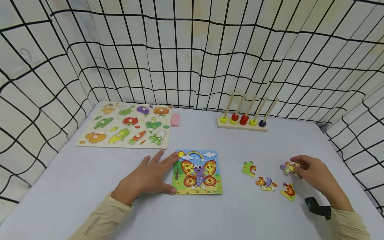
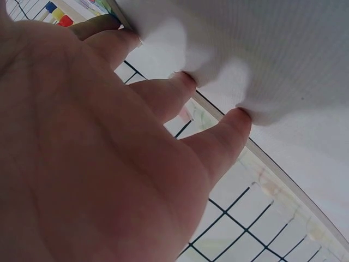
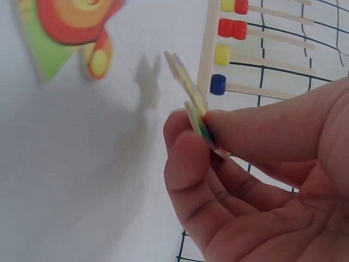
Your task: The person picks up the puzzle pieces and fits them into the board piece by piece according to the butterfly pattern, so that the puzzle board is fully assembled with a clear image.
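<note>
Left hand [image 1: 147,176]: grip relaxed, fingers spread, index fingertip and thumb at the left edge of the butterfly board.
Right hand [image 1: 312,175]: grip pinching a puzzle piece [image 1: 288,168] between thumb and fingers.
Butterfly board [image 1: 198,173]: flat on the white counter [image 1: 192,216], between the two hands.
Loose pieces: a green one [image 1: 248,168], a purple-and-orange one [image 1: 266,184] and a red-and-yellow one [image 1: 288,192], lying apart, right of the board.
Vegetable board [image 1: 112,131]: far left, a pink block [image 1: 175,120] beside its right edge.
Bead rack [image 1: 240,126]: behind the loose pieces, beads on its pegs.
</note>
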